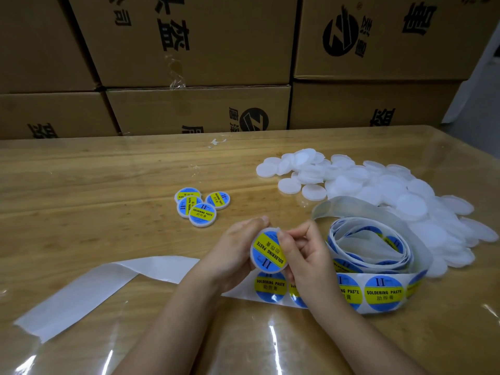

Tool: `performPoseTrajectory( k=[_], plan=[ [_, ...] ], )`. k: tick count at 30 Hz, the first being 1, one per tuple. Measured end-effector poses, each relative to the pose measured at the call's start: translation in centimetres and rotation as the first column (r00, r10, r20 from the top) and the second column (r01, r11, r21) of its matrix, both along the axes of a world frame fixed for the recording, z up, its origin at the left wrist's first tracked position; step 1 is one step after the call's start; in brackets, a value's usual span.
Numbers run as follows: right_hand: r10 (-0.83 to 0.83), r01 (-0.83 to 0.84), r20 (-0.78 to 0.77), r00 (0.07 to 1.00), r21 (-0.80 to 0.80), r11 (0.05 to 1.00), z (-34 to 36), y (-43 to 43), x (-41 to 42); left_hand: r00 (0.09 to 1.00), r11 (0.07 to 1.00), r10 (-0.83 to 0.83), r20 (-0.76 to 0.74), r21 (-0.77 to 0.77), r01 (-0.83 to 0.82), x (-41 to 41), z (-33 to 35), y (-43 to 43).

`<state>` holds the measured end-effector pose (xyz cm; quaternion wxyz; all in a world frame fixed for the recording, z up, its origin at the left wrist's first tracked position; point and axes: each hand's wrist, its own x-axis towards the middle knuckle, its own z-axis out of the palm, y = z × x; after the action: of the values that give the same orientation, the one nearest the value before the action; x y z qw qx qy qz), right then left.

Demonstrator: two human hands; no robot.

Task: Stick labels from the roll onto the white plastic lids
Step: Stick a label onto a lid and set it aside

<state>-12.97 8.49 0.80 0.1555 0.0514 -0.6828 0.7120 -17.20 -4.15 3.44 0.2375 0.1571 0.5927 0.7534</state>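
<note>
Along the near left edge of the pale wooden table (pixel 81 185) lies a long bare strip of white backing paper (pixel 81 285), with no stickers on it. Further in, toward the table's middle, four finished round lids with blue-and-yellow labels (pixel 201 209) sit in a tight cluster, some overlapping.

My left hand (pixel 232 255) is raised just above the near edge with the wrist turned inward. Its fingers curl round the left rim of a round white plastic lid (pixel 267 230), tilting the lid's face up toward me. A round blue-and-yellow "Soldering Paste" label (pixel 269 253) covers almost all of that face.

My right hand (pixel 303 255) comes in from the other side, fingers bent. It pinches the lid's upper right rim, with the thumb tip lying on the label's edge.

I judge this to be the pressing-down step. To do it well, I should keep the left grip steady and rub outward from the centre. That leaves no bubbles or lifted edge, and the white margin stays even all round.

Beneath my hands, a strip of unused round labels (pixel 378 292) runs toward the near right, feeding from a loose roll (pixel 370 247). Beyond the roll, toward the right edge, a large heap of bare white plastic lids (pixel 392 190) waits. Brown cardboard boxes (pixel 189 50) are stacked behind the far edge.
</note>
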Motion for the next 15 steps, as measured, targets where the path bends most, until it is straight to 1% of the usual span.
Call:
performPoseTrajectory(
  k=[3,6,9,12,15],
  plan=[
    [-0.034,0.033,0.028,0.999,0.036,0.999,-0.04,-0.19,0.04,1.000,0.998,0.000,0.006,-0.062,0.001,0.17,0.10,0.11],
    [-0.083,0.078,0.037,0.996,0.119,0.990,-0.06,-0.18,0.07,0.999,0.990,0.036,0.014,-0.140,-0.034,0.36,0.10,0.37],
    [-0.106,0.098,0.039,0.994,0.163,0.982,-0.30,-0.13,-0.07,0.998,0.983,0.054,0.023,-0.179,-0.049,0.36,0.05,0.52],
    [-0.137,0.128,0.021,0.990,0.249,0.960,-0.54,-0.09,-0.15,0.998,0.981,0.050,0.047,-0.191,-0.040,0.44,0.17,0.50],
    [-0.140,0.123,0.028,0.990,0.338,0.933,-0.72,0.00,-0.11,0.996,0.982,0.053,0.066,-0.186,-0.039,0.44,0.19,0.38]
  ],
)
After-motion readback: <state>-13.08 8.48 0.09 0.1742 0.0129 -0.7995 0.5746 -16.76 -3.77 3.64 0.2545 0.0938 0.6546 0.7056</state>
